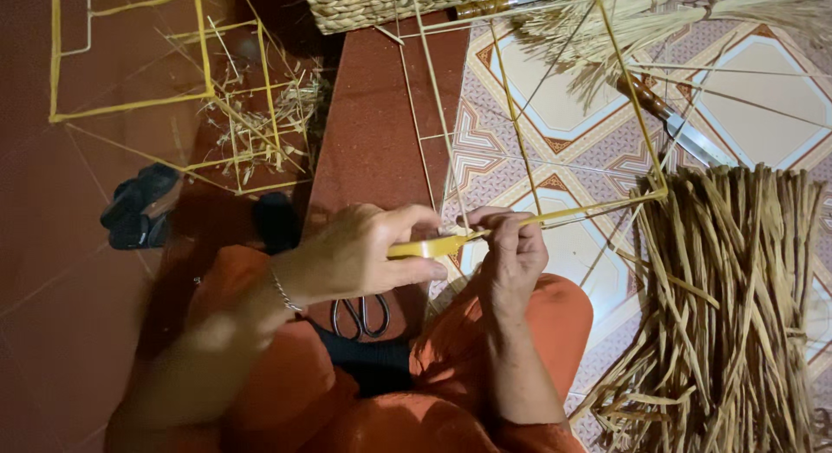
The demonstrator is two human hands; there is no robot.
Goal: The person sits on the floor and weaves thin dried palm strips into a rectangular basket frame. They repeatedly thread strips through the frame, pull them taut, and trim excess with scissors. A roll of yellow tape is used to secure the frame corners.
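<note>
Hands: two, both the seated person's own, meeting over the lap.
Left hand (360,252): fingers curled closed around a flat yellow strip (426,246), thumb on top of it.
Right hand (511,249): fingertips pinched shut on the same strip where it meets the thin stick frame (568,212) (the lower bar, just past the knuckles).
Yellow strip: one, held level between the two hands, above the orange-clad knees.
Stick frames: one in hand, one more yellow frame (130,102) lying on the red floor at upper left, well apart.
Scissors (360,316): one pair, on the floor between the knees, below the left hand.
Knives: two, one knife (680,128) on the patterned tiles, a second handle (490,6) by the woven basket (381,4).
Dried reeds (737,314): one large bundle, right of the right hand, uncounted stalks.
</note>
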